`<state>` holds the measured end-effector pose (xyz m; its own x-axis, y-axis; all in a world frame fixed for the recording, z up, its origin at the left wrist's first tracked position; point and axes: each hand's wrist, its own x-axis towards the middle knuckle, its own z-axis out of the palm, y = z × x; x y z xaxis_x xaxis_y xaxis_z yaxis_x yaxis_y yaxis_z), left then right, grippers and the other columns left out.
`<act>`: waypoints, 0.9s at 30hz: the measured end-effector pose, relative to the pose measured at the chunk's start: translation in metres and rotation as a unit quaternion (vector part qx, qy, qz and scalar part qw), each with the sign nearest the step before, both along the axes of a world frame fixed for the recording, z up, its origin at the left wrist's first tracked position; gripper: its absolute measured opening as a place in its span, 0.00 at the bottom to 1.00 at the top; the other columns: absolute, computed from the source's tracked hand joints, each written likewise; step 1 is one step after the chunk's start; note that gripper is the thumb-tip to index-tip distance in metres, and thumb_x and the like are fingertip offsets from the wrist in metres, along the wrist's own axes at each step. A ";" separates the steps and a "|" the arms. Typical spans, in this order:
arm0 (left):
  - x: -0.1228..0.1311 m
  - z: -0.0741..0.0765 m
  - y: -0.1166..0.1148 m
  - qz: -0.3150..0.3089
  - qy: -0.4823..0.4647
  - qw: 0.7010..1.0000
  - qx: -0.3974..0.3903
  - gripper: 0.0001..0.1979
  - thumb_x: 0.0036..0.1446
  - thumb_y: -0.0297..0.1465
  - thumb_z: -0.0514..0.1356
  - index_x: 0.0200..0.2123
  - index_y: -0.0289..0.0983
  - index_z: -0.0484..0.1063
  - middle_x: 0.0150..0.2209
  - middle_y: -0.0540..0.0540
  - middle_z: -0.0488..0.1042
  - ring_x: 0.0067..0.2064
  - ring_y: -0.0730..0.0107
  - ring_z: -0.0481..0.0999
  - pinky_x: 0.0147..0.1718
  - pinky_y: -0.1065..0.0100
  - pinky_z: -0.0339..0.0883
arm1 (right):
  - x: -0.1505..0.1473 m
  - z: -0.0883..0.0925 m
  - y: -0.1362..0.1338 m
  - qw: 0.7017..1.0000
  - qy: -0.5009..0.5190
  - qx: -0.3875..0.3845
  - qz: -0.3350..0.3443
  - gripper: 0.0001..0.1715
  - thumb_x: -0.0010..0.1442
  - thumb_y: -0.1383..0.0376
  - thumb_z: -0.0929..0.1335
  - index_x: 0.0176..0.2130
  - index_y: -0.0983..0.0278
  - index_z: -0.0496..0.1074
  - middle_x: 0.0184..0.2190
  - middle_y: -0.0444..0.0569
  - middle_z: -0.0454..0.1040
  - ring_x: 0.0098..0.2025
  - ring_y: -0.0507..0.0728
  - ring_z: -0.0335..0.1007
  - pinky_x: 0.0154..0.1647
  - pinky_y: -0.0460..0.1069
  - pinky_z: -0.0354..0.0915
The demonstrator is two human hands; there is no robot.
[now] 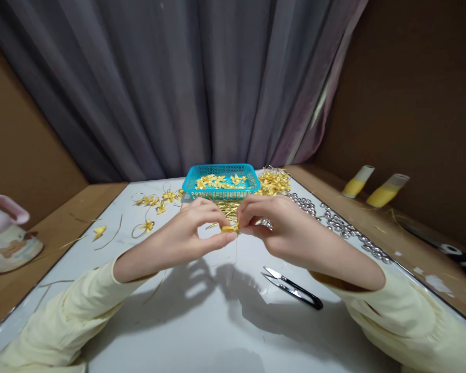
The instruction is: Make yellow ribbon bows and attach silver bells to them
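Observation:
Above the middle of the white board, a small yellow ribbon flower is pinched between my two hands. My left hand grips its left side with thumb and forefinger. On the flower's right end, the fingertips of my right hand are closed; whether they also hold a thread or bead is too small to tell. A pair of black-handled thread snips lies below my right hand. Behind the hands, gold cords lie in a bundle in front of a blue basket containing yellow flowers.
Yellow flowers with gold loops are heaped right of the basket, and several more lie left. Silver beads spread along the right side. Two yellow-filled tubes, black scissors and a pink-handled mug stand or lie outside the board.

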<state>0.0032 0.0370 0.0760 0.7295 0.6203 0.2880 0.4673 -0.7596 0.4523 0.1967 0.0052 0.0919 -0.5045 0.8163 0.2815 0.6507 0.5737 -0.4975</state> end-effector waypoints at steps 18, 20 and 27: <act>0.002 -0.002 0.001 -0.047 -0.021 0.998 0.021 0.09 0.60 0.30 0.54 0.28 0.37 0.69 0.32 0.48 0.73 0.37 0.67 0.69 0.41 0.64 0.59 | -0.001 -0.002 0.004 1.000 -0.005 -0.002 0.004 0.16 0.46 0.84 0.61 0.25 0.66 0.68 0.28 0.47 0.71 0.31 0.53 0.65 0.31 0.47 0.60; 0.002 -0.004 0.002 -0.042 -0.049 0.998 -0.022 0.09 0.60 0.30 0.55 0.28 0.37 0.69 0.31 0.48 0.73 0.37 0.68 0.69 0.41 0.65 0.59 | 0.004 -0.003 0.006 1.000 -0.001 -0.017 0.005 0.14 0.49 0.82 0.62 0.27 0.66 0.69 0.31 0.48 0.72 0.33 0.53 0.66 0.33 0.48 0.62; -0.013 -0.044 -0.003 0.012 -0.197 0.922 -0.333 0.10 0.58 0.34 0.57 0.27 0.36 0.71 0.31 0.49 0.69 0.36 0.70 0.68 0.38 0.68 0.61 | 0.012 -0.050 0.004 0.953 0.153 -0.263 -0.002 0.17 0.54 0.63 0.69 0.42 0.65 0.63 0.45 0.54 0.70 0.47 0.56 0.67 0.46 0.52 0.66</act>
